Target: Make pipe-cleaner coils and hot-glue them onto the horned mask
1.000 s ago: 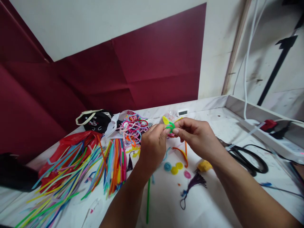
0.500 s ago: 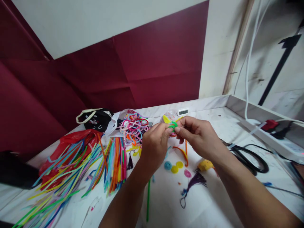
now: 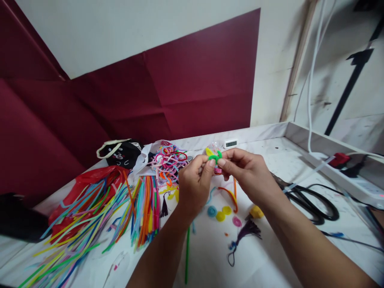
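A short green pipe cleaner point(image 3: 214, 158), bent into a curve, is pinched at the fingertips of both hands above the table. My left hand point(image 3: 194, 180) is closed on its left part, thumb on top. Thumb and forefinger of my right hand point(image 3: 247, 170) grip its right end. A yellow piece point(image 3: 209, 152) shows just behind the green one; whether they are joined I cannot tell. Below the hands lie a blue coil point(image 3: 211, 211), yellow coils point(image 3: 220, 216), a pink coil point(image 3: 237, 221) and a curved orange pipe cleaner point(image 3: 230, 195).
Loose pipe cleaners point(image 3: 81, 232) spread from a red bag point(image 3: 67, 218) at left, beside a bundle point(image 3: 147, 212) and a curly pile point(image 3: 169, 160). A purple tassel point(image 3: 249, 231) lies in front. Black-handled scissors point(image 3: 315, 204) and a power strip point(image 3: 354, 180) are at right; a small digital display point(image 3: 231, 143) stands behind.
The green pipe cleaner has turned between my fingers and shows as a more spread curve. My hands stay close together, the fingertips slightly shifted. The camera view has moved slightly.
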Motion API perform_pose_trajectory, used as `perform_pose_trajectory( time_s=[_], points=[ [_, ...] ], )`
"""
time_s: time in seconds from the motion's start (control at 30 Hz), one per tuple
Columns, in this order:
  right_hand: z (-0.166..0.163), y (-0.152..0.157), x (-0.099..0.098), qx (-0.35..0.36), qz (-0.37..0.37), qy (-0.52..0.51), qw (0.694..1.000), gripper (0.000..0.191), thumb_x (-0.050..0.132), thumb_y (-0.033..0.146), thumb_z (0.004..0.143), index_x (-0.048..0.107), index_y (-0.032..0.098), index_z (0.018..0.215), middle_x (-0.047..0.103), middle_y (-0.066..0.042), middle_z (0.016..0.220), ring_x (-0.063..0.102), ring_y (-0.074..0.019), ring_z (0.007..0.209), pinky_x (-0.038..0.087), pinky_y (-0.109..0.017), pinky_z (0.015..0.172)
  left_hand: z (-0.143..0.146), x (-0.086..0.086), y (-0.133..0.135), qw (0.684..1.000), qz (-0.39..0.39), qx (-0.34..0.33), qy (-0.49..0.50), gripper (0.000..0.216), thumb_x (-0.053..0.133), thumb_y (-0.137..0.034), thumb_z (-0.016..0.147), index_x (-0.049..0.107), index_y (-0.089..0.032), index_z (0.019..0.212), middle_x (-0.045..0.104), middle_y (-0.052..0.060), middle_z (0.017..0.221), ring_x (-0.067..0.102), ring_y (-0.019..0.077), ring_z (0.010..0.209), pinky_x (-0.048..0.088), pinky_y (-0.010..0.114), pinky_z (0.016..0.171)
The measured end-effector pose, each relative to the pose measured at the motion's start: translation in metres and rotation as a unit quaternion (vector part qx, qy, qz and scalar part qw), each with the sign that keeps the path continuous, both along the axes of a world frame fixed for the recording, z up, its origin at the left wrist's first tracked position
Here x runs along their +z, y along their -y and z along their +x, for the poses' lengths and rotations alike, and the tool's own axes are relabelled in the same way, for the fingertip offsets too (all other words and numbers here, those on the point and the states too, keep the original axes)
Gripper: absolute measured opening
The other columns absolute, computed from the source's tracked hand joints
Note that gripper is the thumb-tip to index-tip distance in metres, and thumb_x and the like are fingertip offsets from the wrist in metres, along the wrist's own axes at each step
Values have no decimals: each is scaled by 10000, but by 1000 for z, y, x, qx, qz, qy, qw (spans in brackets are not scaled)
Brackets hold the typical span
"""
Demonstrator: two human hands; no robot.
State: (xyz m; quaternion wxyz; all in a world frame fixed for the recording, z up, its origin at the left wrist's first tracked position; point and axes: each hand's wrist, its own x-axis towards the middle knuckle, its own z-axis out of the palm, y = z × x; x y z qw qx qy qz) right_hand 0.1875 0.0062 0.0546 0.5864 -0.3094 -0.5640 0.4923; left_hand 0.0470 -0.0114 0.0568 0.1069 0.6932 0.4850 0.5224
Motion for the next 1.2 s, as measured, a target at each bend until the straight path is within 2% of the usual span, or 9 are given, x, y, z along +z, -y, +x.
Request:
perform_pose_trajectory(
  time_s=[0.17,0.4,0.57,0.73,0.9,1.0,1.07,1.2],
  points=[
    [6,-4,-3,-17,37,55,998,225,737,357,746,655,156,803,592,13,661,503,-119,587,379,-256,542,-4,5,0,998,6,-14,-63,220,521,-289,918,593,-177,743,535,-34,592,480,96,542,349,207,522],
    [12,-5,-8,-47,107,160,980,145,629,297,844,647,174,769,571,16,675,475,-116,630,371,-263,586,-4,5,1,984,76,16,-160,205,524,-224,922,575,-168,730,483,-49,571,421,90,519,325,227,541],
    [14,-5,-3,7,68,145,987,196,630,334,833,619,161,741,556,17,645,485,-109,588,378,-251,554,-6,4,2,980,82,15,-179,198,526,-193,919,574,-158,729,504,-41,590,450,91,542,337,227,557],
    [16,-2,3,43,30,120,991,217,655,338,811,590,156,713,553,15,635,476,-103,585,372,-237,546,-6,3,2,986,63,3,-151,180,536,-220,917,598,-170,756,548,-35,611,486,97,564,360,218,551],
    [16,-3,2,77,-14,51,996,242,715,347,782,594,157,695,574,12,618,494,-102,582,374,-237,558,-3,1,-1,998,-4,-38,-44,163,561,-280,902,620,-176,791,602,-15,666,533,99,585,388,198,509],
    [13,-3,1,98,-39,-11,994,244,747,346,754,607,155,693,591,9,611,518,-103,566,409,-243,584,-2,-2,-3,994,-29,-87,51,143,635,-302,858,647,-179,930,638,-11,720,584,100,601,458,192,536],
    [11,-3,2,106,-54,-32,992,245,749,342,748,609,154,680,590,8,600,516,-100,553,413,-245,588,-2,-4,-5,991,-23,-98,86,249,676,-291,830,648,-188,1055,668,0,785,616,107,637,504,203,589],
    [11,-3,2,118,-67,-42,990,258,768,349,725,609,151,681,581,11,605,490,-91,537,382,-240,563,-6,-3,-8,995,38,-84,24,285,689,-276,832,686,-214,1110,696,35,909,622,117,712,530,229,689]
  ],
)
